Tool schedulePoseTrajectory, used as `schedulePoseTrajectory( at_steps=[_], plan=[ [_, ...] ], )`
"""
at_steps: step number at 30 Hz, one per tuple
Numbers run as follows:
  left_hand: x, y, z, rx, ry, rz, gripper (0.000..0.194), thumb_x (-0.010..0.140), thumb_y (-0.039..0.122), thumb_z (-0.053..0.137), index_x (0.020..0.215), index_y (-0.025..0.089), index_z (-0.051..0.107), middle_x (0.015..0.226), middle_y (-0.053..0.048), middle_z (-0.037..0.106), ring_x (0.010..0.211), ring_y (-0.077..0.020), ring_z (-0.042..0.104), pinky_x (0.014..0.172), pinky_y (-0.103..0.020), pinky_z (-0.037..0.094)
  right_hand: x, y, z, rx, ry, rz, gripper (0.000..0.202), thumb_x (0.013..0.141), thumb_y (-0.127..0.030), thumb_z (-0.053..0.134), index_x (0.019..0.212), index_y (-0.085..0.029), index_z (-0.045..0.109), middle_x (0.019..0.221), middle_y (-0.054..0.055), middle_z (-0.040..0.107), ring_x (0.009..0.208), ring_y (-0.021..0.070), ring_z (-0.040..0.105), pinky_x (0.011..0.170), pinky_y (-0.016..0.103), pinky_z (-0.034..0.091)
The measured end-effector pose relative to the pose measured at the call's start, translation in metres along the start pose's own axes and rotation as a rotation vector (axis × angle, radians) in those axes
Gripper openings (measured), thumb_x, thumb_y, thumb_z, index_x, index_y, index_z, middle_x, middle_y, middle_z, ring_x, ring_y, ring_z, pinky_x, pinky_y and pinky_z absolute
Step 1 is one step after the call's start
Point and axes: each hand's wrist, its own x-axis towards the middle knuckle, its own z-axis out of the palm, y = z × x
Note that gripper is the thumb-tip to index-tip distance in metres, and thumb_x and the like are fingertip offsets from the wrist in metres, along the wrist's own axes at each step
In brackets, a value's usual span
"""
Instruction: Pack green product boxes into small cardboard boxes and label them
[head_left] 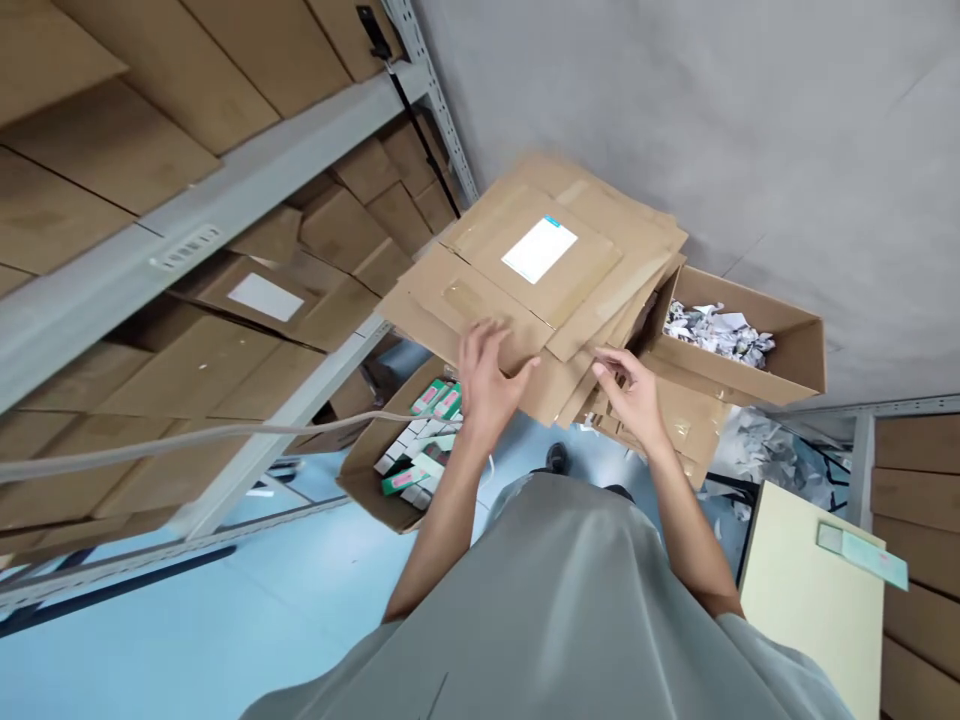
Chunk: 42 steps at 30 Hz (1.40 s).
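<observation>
A stack of flattened cardboard boxes [517, 325] lies in front of me, its sheets overlapping unevenly. The top piece carries a white label [540, 249] with a blue corner. Over the stack's near left edge is my left hand [489, 380], its fingers curved and thumb spread apart. My right hand [634, 395] is at the near right edge of the cardboard, thumb and forefinger slightly apart; whether they touch a sheet I cannot tell. Below the left hand stands an open carton [367, 470] of small green and white boxes [409, 478], partly hidden by my forearm.
An open carton [799, 352] of crumpled paper [720, 335] stands right of the stack, against the grey wall [712, 120]. Metal shelving [300, 125] packed with cartons fills the left. A pale cable [247, 428] crosses there. A cream tabletop [810, 600] holds a pale green item [862, 556].
</observation>
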Motion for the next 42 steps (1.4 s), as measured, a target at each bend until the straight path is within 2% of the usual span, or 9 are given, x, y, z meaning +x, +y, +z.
schedulePoseTrajectory(
  at_steps=[5,8,11,15,19,25,28,34,42],
  plan=[
    [0.009,-0.022,0.005,0.055,-0.146,0.004,0.061,0.091,0.052,0.092,0.142,0.026,0.071,0.170,-0.017,0.057,0.167,-0.0439,0.042,0.139,-0.068,0.031,0.042,-0.002,0.041,-0.102,-0.030,-0.035,0.044,0.106,-0.063,0.069,0.129,-0.027,0.082,0.135,0.010,0.082,0.127,0.0286,0.077,0.119,0.048,0.060],
    [0.004,-0.020,0.003,0.010,-0.129,0.042,0.044,0.096,0.043,0.086,0.135,0.025,0.076,0.165,-0.016,0.063,0.168,-0.0421,0.043,0.139,-0.067,0.036,0.053,0.006,0.051,-0.100,-0.021,-0.011,0.048,0.106,-0.065,0.068,0.131,-0.026,0.080,0.136,0.012,0.080,0.125,0.0294,0.078,0.119,0.051,0.061],
    [0.002,-0.017,-0.003,-0.057,-0.064,0.086,0.022,0.105,0.032,0.073,0.124,0.024,0.081,0.149,-0.012,0.076,0.164,-0.0370,0.052,0.136,-0.061,0.045,0.058,0.012,0.055,-0.060,0.010,0.018,0.054,0.104,-0.067,0.070,0.137,-0.025,0.076,0.142,0.015,0.077,0.123,0.0297,0.078,0.116,0.053,0.063],
    [0.014,-0.009,-0.023,-0.135,0.151,0.118,0.019,0.109,0.032,0.070,0.122,0.024,0.082,0.129,-0.010,0.085,0.142,-0.0308,0.074,0.126,-0.055,0.058,0.060,0.009,0.055,-0.007,0.040,0.055,0.077,0.100,-0.074,0.073,0.160,-0.027,0.062,0.162,0.019,0.065,0.121,0.0287,0.079,0.112,0.052,0.066],
    [0.033,0.016,-0.052,-0.263,0.389,0.197,0.009,0.106,0.028,0.077,0.114,0.023,0.080,0.114,-0.007,0.087,0.114,-0.0245,0.084,0.107,-0.045,0.068,0.059,-0.006,0.030,0.011,0.144,0.026,0.102,0.096,-0.079,0.077,0.178,-0.032,0.039,0.180,0.022,0.045,0.129,0.0314,0.077,0.111,0.052,0.067],
    [0.037,0.082,-0.066,-0.629,0.532,0.231,0.021,0.100,0.037,0.086,0.103,0.021,0.073,0.096,-0.002,0.081,0.087,-0.0225,0.084,0.081,-0.044,0.073,0.019,-0.030,-0.060,-0.031,0.478,-0.077,0.107,0.093,-0.074,0.084,0.180,-0.044,0.030,0.183,0.015,0.041,0.147,0.0322,0.067,0.119,0.053,0.062],
    [0.029,0.119,-0.054,-0.793,0.400,0.275,0.034,0.097,0.050,0.089,0.094,0.022,0.070,0.090,-0.001,0.079,0.082,-0.0222,0.083,0.078,-0.046,0.075,-0.016,-0.036,-0.102,-0.070,0.596,-0.064,0.107,0.087,-0.077,0.087,0.176,-0.041,0.039,0.174,0.014,0.054,0.145,0.0326,0.068,0.120,0.057,0.060],
    [-0.008,0.197,0.004,-1.157,-0.246,0.230,0.026,0.107,0.044,0.080,0.100,0.021,0.068,0.094,-0.002,0.078,0.090,-0.0187,0.084,0.085,-0.041,0.076,-0.112,-0.040,-0.186,-0.178,0.960,-0.036,0.102,0.081,-0.087,0.085,0.161,-0.029,0.058,0.159,0.019,0.067,0.144,0.0372,0.067,0.117,0.059,0.061],
    [-0.110,0.306,0.106,-1.079,-0.842,0.171,0.044,0.107,0.067,0.069,0.100,0.024,0.065,0.100,-0.005,0.075,0.096,-0.0217,0.082,0.079,-0.036,0.074,-0.316,-0.018,-0.290,-0.318,1.404,0.197,0.089,0.091,-0.076,0.079,0.166,-0.035,0.054,0.165,0.015,0.061,0.120,0.0269,0.072,0.101,0.046,0.066]
  ],
)
